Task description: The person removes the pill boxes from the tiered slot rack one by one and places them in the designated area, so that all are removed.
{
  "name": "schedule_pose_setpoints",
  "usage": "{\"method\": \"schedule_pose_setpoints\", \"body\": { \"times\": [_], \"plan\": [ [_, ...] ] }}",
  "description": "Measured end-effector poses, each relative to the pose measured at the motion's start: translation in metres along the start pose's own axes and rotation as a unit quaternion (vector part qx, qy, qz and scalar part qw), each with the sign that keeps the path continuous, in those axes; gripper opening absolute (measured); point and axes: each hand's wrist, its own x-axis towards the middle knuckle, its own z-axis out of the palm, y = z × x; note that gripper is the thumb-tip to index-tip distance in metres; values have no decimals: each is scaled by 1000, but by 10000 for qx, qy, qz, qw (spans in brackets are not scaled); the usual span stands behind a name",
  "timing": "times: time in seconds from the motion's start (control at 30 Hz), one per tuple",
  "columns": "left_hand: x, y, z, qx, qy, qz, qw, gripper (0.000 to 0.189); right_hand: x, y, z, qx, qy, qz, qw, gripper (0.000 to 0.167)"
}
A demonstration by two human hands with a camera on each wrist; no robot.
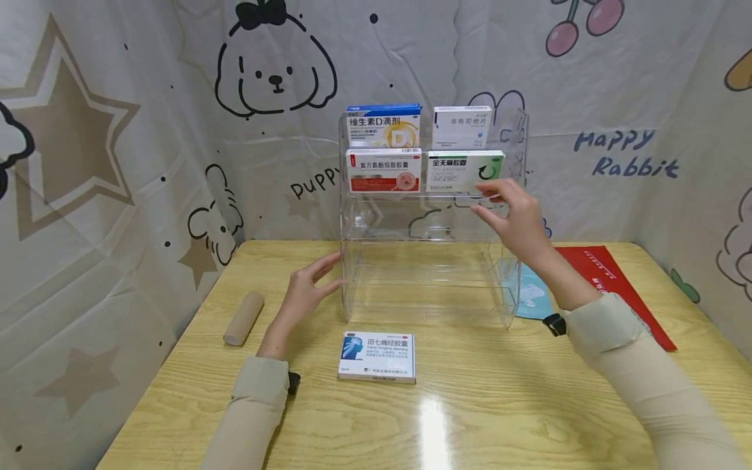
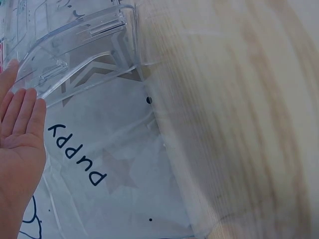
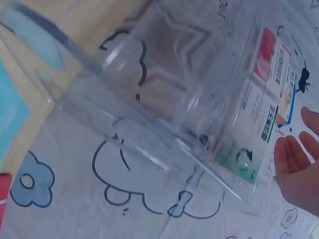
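Observation:
A clear acrylic display rack (image 1: 431, 297) with several tiers stands on the table. My left hand (image 1: 305, 287) is at its left side panel, fingers extended with the fingertips right at the edge. My right hand (image 1: 517, 215) hovers in front of the second tier, thumb and fingers apart and nothing between them. Nearest to it is a white and green medicine box (image 1: 464, 171). Beside that box sits a red and white medicine box (image 1: 384, 171). Above them, on the top tier, are a blue and yellow vitamin D box (image 1: 382, 124) and a white tablet box (image 1: 462, 127).
A white and blue medicine box (image 1: 377, 357) lies flat on the table in front of the rack. To the left is a beige cylinder (image 1: 243, 318). A red packet (image 1: 611, 287) and a light blue packet (image 1: 533, 297) lie to the right. Printed curtains (image 1: 294, 163) hang behind.

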Motion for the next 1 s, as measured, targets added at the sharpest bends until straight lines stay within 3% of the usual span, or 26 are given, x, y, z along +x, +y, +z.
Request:
{"method": "schedule_pose_setpoints", "body": {
  "times": [0.2, 0.37, 0.83, 1.0],
  "plan": [
    [-1, -2, 0, -20, -10, 26, 10000, 53, 24, 11, -9, -410, 245, -20, 9989, 34],
    [-2, -2, 0, -17, -3, 30, 10000, 52, 39, 18, -13, -805, 217, -102, 9965, 34],
    [-2, -1, 1, -89, 15, 29, 10000, 54, 64, 29, -14, -1804, -515, 21, 9823, 32],
    [-3, 0, 1, -51, 41, 193, 9998, 53, 66, 32, -12, -2048, -628, -61, 9768, 30]
  ]
}}
